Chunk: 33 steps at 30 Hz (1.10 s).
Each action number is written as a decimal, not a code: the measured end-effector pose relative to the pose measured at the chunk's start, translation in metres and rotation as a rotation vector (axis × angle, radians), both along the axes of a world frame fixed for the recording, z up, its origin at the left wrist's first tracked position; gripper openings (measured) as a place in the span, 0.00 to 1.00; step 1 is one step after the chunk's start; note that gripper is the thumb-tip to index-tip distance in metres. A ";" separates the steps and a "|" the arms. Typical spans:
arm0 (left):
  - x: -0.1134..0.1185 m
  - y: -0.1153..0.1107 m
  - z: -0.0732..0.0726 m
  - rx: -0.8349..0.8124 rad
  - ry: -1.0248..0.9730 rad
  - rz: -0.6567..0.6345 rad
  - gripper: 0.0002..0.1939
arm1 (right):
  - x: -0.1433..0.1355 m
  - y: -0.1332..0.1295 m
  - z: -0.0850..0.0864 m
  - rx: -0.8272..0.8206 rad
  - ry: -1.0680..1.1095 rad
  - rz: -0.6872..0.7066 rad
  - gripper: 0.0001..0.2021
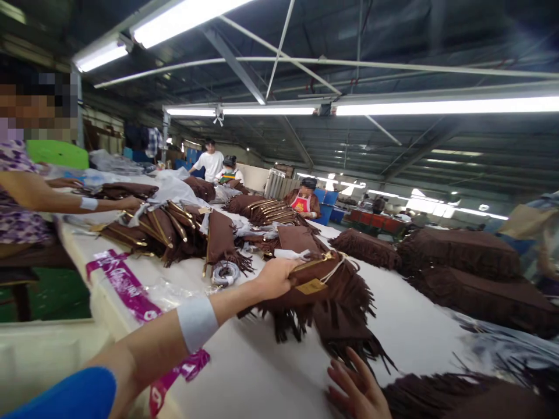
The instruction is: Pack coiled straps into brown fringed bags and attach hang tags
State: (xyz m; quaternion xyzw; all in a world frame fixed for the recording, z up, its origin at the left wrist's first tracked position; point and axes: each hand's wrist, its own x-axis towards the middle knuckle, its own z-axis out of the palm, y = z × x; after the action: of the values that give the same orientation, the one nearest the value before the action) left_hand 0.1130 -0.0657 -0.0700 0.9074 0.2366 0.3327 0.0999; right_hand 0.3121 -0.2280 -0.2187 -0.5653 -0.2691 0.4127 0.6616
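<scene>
My left hand (276, 278) is closed on the top edge of a brown fringed bag (338, 279) and holds it over the white table. A gold zipper runs along the bag's edge, with a tan tag (311, 286) and a pale cord hanging at its side. Below, the bag's fringe spreads toward the table. My right hand (356, 387) is at the bottom of the view, fingers apart, with nothing in it. It is near the hanging fringe and beside another brown fringed piece (471, 396).
The white table (244, 372) carries piled brown bags with gold zippers (170, 227). A coil of grey cord (225, 273) lies behind my left wrist. Purple printed plastic (126, 282) runs along the left edge. Stacked brown bags (463, 250) stand right. A co-worker's arm (109, 203) reaches in from the left.
</scene>
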 end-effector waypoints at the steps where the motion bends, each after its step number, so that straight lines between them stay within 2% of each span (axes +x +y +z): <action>1: -0.002 0.001 0.002 0.110 0.070 0.079 0.19 | 0.002 0.000 0.001 -0.011 0.016 0.013 0.38; 3: -0.005 0.002 0.003 0.270 0.181 0.157 0.17 | 0.006 0.001 0.001 -0.016 0.031 0.019 0.29; 6: -0.007 0.003 -0.004 0.409 0.268 0.151 0.15 | 0.007 0.001 0.001 -0.017 0.038 0.044 0.22; 11: -0.007 0.010 -0.018 0.521 0.293 0.122 0.14 | 0.010 0.001 -0.003 -0.009 0.035 0.095 0.21; 14: -0.007 0.014 -0.022 0.614 0.289 0.106 0.14 | 0.011 0.000 -0.003 -0.010 0.004 0.090 0.21; 19: -0.009 0.016 -0.021 0.734 0.220 0.056 0.16 | 0.008 -0.005 0.008 0.010 -0.062 0.071 0.15; 23: -0.012 0.014 -0.013 0.777 0.226 -0.024 0.13 | -0.002 -0.010 0.023 0.069 -0.152 -0.037 0.11; 25: -0.013 0.013 -0.007 0.795 0.254 -0.063 0.12 | -0.008 -0.012 0.031 0.129 -0.200 -0.051 0.11; 28: -0.011 0.011 -0.002 0.832 0.303 -0.121 0.11 | -0.019 -0.013 0.040 0.226 -0.216 0.027 0.15; 31: -0.009 0.008 -0.001 0.873 0.356 -0.167 0.12 | -0.027 -0.012 0.039 0.287 -0.167 0.140 0.20; 33: -0.006 0.007 -0.002 0.869 0.368 -0.177 0.11 | -0.029 -0.011 0.035 0.286 -0.127 0.160 0.23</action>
State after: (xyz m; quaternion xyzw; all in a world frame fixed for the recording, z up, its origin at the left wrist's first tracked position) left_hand 0.1065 -0.0591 -0.0721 0.9256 0.0115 0.2249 -0.3041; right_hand 0.2829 -0.2387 -0.1839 -0.4671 -0.4104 0.3849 0.6821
